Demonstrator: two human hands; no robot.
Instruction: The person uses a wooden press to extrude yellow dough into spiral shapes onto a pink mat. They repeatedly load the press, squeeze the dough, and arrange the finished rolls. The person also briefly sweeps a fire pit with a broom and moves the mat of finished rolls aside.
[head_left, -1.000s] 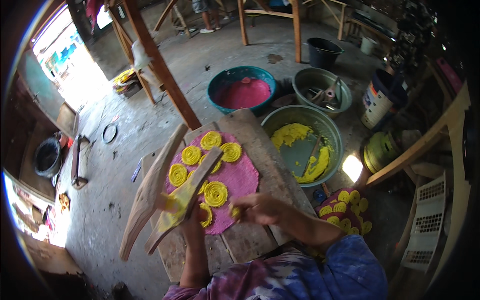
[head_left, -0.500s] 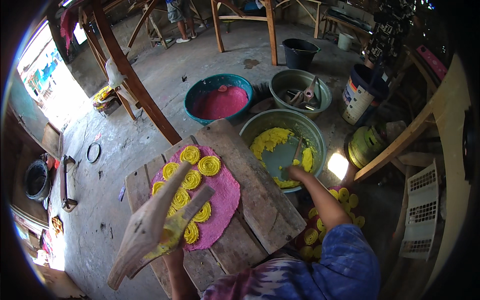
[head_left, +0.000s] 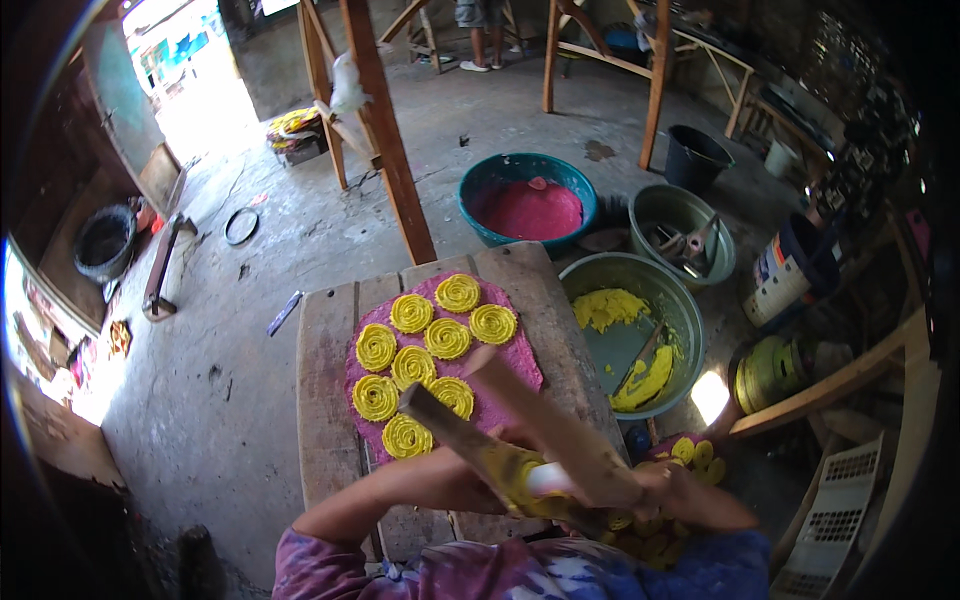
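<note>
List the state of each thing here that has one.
Wooden lever press: arms spread apart at the tips, smeared yellow.
Right hand: closed around one press end.
Left hand: partly hidden behind the press, grip unclear.
Pink sheet: flat on the plank table.
Yellow spirals: coiled, nine visible on the sheet.
Large green basin: uncovered, partly filled with yellow paste.
Teal basin: uncovered, holding pink paste.
Doorway: open, brightly lit.

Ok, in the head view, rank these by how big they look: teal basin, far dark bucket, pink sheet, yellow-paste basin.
Pink sheet
Yellow-paste basin
Teal basin
Far dark bucket, farthest away of these
</note>
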